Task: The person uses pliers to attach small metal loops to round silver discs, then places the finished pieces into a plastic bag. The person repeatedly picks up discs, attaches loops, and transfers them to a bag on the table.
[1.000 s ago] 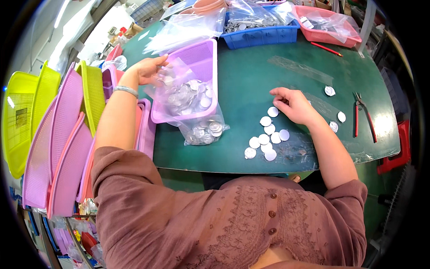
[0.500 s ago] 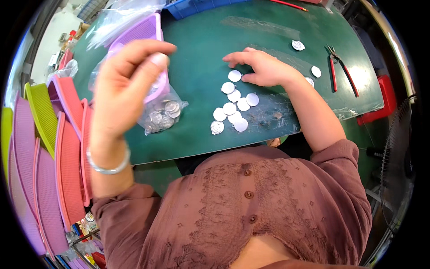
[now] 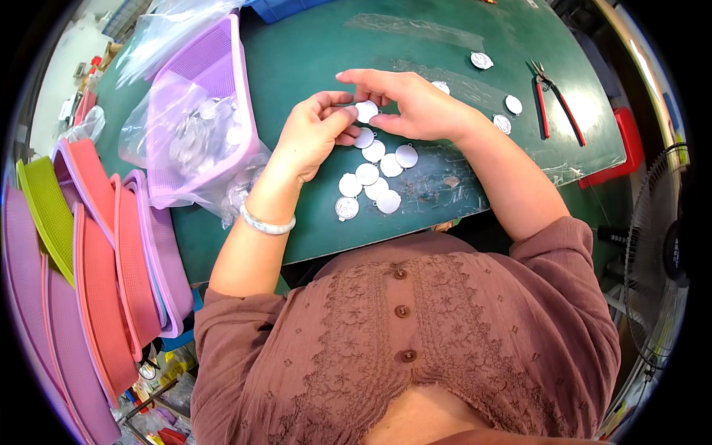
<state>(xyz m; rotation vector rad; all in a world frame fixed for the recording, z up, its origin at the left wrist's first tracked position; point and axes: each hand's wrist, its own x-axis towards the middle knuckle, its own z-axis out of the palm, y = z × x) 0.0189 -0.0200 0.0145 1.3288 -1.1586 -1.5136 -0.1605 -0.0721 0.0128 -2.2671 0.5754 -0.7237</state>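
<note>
I see a green tabletop (image 3: 304, 48), a purple basket (image 3: 242, 81) left of the left grip (image 3: 317, 132), and a fan (image 3: 673, 248) right of the right grip (image 3: 415, 107). A round white disc (image 3: 367, 112), face upward, is between both grips, its pointing unclear. The right grip is spread; whether the left holds something, I cannot tell.

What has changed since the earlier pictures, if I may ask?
The left hand has left the bag in the basket and moved rightward to the discs, close to the right hand. The right hand stays by the discs; the pliers lie unmoved.
</note>
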